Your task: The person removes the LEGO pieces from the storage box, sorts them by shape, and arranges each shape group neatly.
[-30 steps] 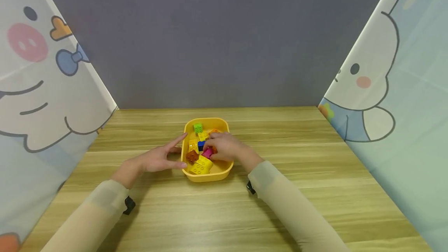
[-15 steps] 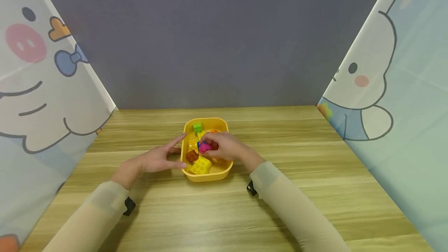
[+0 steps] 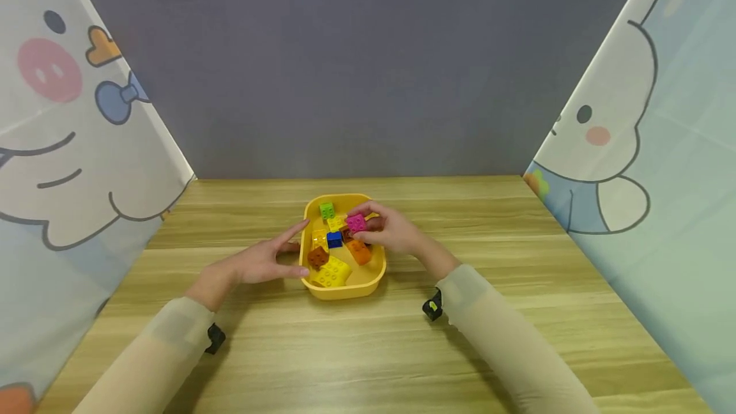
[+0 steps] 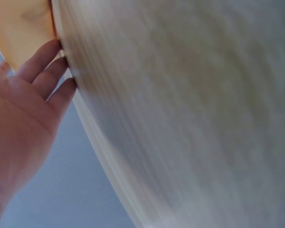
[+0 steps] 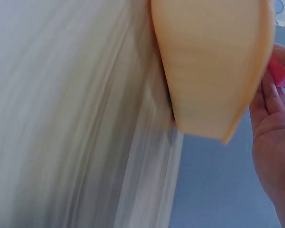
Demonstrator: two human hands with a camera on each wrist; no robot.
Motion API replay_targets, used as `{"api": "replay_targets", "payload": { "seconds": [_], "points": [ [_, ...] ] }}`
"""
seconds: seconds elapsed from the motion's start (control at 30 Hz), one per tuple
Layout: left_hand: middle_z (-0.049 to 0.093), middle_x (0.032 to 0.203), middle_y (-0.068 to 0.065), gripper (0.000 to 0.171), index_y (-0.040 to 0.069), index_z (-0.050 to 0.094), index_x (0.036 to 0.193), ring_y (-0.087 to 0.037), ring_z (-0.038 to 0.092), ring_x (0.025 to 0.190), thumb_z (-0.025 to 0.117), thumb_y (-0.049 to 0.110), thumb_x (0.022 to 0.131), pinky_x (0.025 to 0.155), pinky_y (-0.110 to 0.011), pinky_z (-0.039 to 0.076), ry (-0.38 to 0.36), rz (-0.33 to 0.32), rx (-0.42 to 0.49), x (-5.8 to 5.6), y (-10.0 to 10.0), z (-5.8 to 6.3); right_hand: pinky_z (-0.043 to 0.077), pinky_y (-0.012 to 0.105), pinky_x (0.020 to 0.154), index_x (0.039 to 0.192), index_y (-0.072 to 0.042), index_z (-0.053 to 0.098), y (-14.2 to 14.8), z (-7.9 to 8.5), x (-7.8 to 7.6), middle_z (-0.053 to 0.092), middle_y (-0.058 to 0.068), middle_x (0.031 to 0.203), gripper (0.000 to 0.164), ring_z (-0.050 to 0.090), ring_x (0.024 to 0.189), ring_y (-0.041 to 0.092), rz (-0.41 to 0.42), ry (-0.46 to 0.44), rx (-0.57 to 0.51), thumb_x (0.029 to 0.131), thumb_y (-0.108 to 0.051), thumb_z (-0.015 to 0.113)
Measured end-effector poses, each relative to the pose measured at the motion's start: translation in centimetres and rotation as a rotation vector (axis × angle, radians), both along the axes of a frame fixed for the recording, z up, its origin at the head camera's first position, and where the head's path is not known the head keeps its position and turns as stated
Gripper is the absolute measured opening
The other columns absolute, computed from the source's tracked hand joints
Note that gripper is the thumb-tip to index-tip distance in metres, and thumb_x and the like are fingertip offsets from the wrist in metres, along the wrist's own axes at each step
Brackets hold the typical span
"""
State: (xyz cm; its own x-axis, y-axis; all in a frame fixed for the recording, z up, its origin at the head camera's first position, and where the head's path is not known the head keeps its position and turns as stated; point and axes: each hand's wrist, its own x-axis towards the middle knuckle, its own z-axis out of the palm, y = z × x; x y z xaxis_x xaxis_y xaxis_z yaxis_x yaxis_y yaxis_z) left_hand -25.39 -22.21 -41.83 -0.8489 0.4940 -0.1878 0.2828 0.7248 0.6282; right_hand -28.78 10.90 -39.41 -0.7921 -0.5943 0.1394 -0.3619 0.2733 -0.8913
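Here the right hand [image 3: 397, 230] pinches the pink block [image 3: 356, 223] over the far right part of the yellow tray [image 3: 345, 294], seemingly the picking-up step, the left hand [image 3: 259, 264] spread wide at its left side, and the next move likely needs a steady grip.

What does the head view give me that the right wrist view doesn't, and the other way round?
Only the head view: the left hand at the tray, and the green block, blue block, brown block, orange block and yellow blocks inside it.

Only the right wrist view: the palm side of the right hand.

Both: the pink block held in the right hand, the tray and the wooden table.
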Motion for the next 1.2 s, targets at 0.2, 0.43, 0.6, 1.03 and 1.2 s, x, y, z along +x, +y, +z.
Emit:
{"api": "replay_targets", "payload": {
  "seconds": [0.2,0.43,0.6,1.03,1.2],
  "points": [
    [0.048,0.156,-0.012,0.106,0.048,0.002,0.162,-0.045,0.037,0.147,0.072,0.066,0.084,0.115,-0.074,0.021,-0.007,-0.007,0.010,0.0,0.2,0.2,0.060,0.049,0.090,0.135,-0.010,0.058,2.8,0.7,0.5,0.058,0.015,0.124,0.044,0.070,0.111,0.035,-0.012,-0.045,-0.075,0.094,0.000,0.070],
    [0.047,0.157,-0.012,0.106,0.049,0.002,0.161,-0.045,0.036,0.148,0.072,0.066,0.084,0.116,-0.075,0.020,-0.018,0.002,0.009,0.0,0.3,0.3,0.061,0.036,0.089,0.133,0.001,0.050,6.4,1.2,0.5,0.051,0.031,0.128,0.042,0.066,0.112,0.049,-0.023,-0.075,-0.171,0.095,0.008,0.065],
    [0.048,0.157,-0.012,0.106,0.049,0.002,0.161,-0.045,0.036,0.147,0.072,0.066,0.084,0.115,-0.075,0.021,-0.019,0.003,0.010,0.0,0.3,0.4,0.060,0.039,0.091,0.131,0.003,0.047,9.2,1.0,-0.1,0.051,0.035,0.130,0.040,0.067,0.112,0.047,-0.084,-0.062,-0.163,0.095,0.010,0.063],
    [0.047,0.157,-0.012,0.104,0.054,0.002,0.159,-0.046,0.035,0.148,0.073,0.065,0.084,0.114,-0.077,0.020,-0.023,0.012,0.008,0.1,0.1,0.2,0.051,0.028,0.084,0.127,-0.009,0.067,13.0,-0.7,-2.1,0.056,0.014,0.118,0.040,0.058,0.104,0.030,-0.339,0.149,0.171,0.089,-0.009,0.077],
    [0.046,0.158,-0.012,0.104,0.053,0.001,0.159,-0.047,0.034,0.148,0.072,0.065,0.085,0.114,-0.077,0.019,-0.026,0.013,0.005,0.0,0.1,0.1,0.053,0.033,0.086,0.129,-0.011,0.065,12.9,-1.6,-3.1,0.060,0.014,0.119,0.039,0.061,0.103,0.028,-0.314,0.084,0.248,0.091,-0.012,0.076]
  ]
}}
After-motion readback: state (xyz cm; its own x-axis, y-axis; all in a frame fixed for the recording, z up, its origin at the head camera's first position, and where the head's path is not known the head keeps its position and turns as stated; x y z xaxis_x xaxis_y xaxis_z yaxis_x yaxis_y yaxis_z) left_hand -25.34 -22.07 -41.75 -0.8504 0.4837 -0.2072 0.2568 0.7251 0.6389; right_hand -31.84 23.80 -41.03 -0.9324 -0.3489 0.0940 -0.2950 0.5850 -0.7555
